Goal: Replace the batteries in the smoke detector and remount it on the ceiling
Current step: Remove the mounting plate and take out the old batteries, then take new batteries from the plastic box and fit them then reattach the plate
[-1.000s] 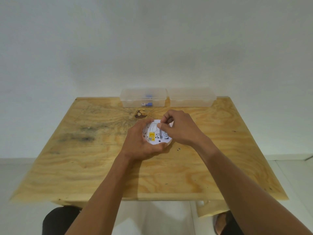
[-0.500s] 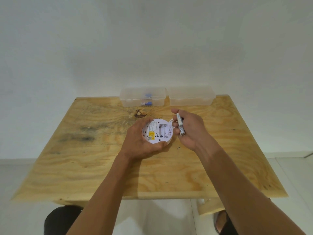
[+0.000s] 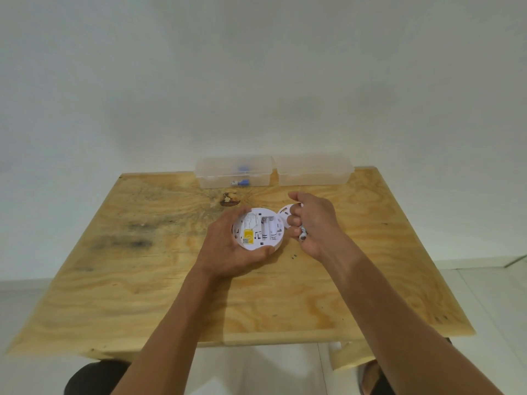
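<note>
The round white smoke detector lies back-side up on the wooden table, with a yellow label and an open battery bay that looks empty. My left hand cups it from the left and below. My right hand is just to its right, curled around a grey battery whose end sticks out of the fist. Behind that hand a white round mounting plate lies flat on the table, partly hidden.
Two clear plastic boxes stand at the table's far edge: the left box holds small blue-tipped items, the right box looks empty. A dark knot marks the wood. A white wall rises behind the table.
My right hand pulled a battery out of the detector and drew back to the right, closing around it. The battery bay now shows open. My left hand kept holding the detector.
</note>
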